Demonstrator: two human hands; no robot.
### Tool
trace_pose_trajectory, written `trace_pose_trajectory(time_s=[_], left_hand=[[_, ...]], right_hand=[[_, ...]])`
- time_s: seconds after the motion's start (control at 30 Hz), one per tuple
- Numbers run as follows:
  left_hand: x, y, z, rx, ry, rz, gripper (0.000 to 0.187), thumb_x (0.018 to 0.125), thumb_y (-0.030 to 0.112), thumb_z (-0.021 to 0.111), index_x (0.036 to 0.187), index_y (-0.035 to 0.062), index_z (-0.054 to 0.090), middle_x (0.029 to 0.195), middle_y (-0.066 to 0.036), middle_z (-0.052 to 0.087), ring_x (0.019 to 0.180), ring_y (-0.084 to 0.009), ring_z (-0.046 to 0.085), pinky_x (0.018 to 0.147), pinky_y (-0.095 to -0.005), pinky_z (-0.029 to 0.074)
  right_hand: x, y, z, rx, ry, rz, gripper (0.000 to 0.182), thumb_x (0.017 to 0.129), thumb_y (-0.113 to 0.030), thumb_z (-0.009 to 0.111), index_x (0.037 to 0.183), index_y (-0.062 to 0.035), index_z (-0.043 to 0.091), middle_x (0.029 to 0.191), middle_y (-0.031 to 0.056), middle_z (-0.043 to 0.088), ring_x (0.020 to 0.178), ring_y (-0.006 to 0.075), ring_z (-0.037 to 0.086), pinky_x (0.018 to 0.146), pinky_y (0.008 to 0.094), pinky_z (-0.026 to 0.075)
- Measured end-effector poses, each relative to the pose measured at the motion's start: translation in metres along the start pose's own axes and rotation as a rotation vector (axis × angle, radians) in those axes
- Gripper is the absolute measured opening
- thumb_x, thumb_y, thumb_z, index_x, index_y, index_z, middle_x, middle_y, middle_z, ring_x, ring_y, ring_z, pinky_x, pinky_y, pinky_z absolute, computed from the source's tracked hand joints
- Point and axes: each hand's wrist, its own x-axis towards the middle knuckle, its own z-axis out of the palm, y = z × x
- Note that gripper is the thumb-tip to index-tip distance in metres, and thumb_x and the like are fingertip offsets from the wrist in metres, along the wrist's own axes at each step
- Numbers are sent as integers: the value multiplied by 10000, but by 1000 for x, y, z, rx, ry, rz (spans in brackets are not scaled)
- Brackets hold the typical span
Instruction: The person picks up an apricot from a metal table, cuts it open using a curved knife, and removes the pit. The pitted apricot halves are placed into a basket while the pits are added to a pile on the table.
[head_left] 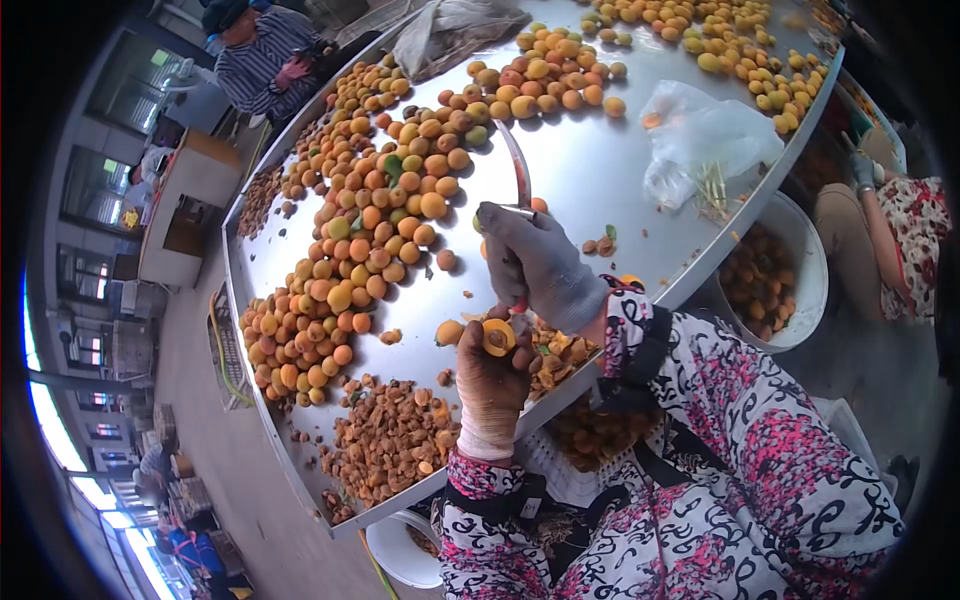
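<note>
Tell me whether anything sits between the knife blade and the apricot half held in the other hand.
Nothing visible does. The left hand holds the apricot half up, cut face showing, just below the right hand gripping the knife, whose blade points away over the table.

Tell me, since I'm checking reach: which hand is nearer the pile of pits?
Left. The left hand, holding an apricot half, sits just beside the pile of pits; the right hand, gripping the knife, is farther up.

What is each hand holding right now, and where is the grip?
The left hand pinches a halved apricot by its sides, cut face up. The right hand grips a knife by its handle, blade pointing away.
</note>
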Motion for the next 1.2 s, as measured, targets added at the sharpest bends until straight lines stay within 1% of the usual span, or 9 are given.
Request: trace_pose_trajectory(time_s=[0.23, 0.3, 0.43, 0.57, 0.63, 0.8, 0.9, 0.97, 1.2], left_hand=[[5, -9, 10, -147, -42, -11, 302, 823, 369, 535, 997, 122, 550, 840, -25, 563, 662, -180, 504, 602, -330, 375], [15, -14, 8, -67, 8, 44, 284, 825, 368, 530, 976, 129, 549, 844, -16, 563, 674, -172, 504, 603, -320, 378], [9, -13, 40, -62, 251, 51, 228, 810, 347, 517, 862, 129, 554, 721, 17, 548, 518, -114, 445, 506, -237, 374], [3, -8, 33, -51, 39, -23, 180, 809, 323, 511, 779, 147, 532, 586, 42, 478, 415, -76, 354, 420, -197, 317], [3, -10, 46, -92, 314, -113, 181, 811, 325, 506, 716, 171, 500, 512, 54, 429, 374, -66, 293, 392, -194, 266], [8, -8, 41, -125, 258, -39, 199, 804, 356, 520, 757, 163, 510, 588, 46, 490, 403, -80, 329, 411, -223, 267], [13, -6, 21, -148, -27, -69, 199, 808, 353, 517, 836, 157, 533, 692, 24, 557, 500, -113, 439, 466, -255, 319], [13, -7, 17, -192, -120, -70, 208, 816, 345, 506, 900, 157, 541, 822, 4, 598, 629, -149, 520, 510, -277, 347], [6, -8, 26, -122, 86, 0, 239, 841, 323, 513, 1001, 147, 539, 958, -22, 595, 798, -188, 585, 583, -330, 443]], right_hand=[[-8, 7, 12, -163, 54, -277, 286, 887, -280, 568, 694, -77, 508, 534, -59, 434, 460, 28, 375, 419, 206, 299], [-9, 17, 9, -472, -41, -592, 274, 871, -284, 599, 716, -64, 546, 589, -67, 480, 556, 13, 400, 484, 195, 326], [-2, 22, 13, -309, 28, -529, 268, 868, -283, 606, 711, -71, 558, 574, -62, 478, 539, 17, 404, 474, 200, 331], [5, 8, 6, 47, 136, -243, 364, 902, -327, 531, 619, -110, 460, 453, -28, 377, 347, 68, 324, 333, 229, 242], [4, 15, 6, 116, 119, -39, 367, 912, -329, 510, 627, -112, 436, 453, -33, 367, 341, 60, 314, 329, 223, 229], [2, 3, 12, 58, 96, -139, 351, 915, -306, 512, 634, -110, 436, 444, -42, 343, 344, 53, 302, 326, 223, 228], [-1, -6, 12, 37, 102, -188, 326, 909, -295, 533, 656, -99, 472, 457, -55, 357, 357, 38, 297, 333, 211, 236], [0, 0, 6, -113, 2, -231, 280, 854, -331, 621, 826, -54, 602, 535, -67, 457, 475, -11, 390, 407, 152, 301], [-1, 14, 9, -420, -60, -470, 316, 857, -341, 615, 716, -62, 569, 557, -63, 446, 535, 17, 386, 470, 211, 321]])
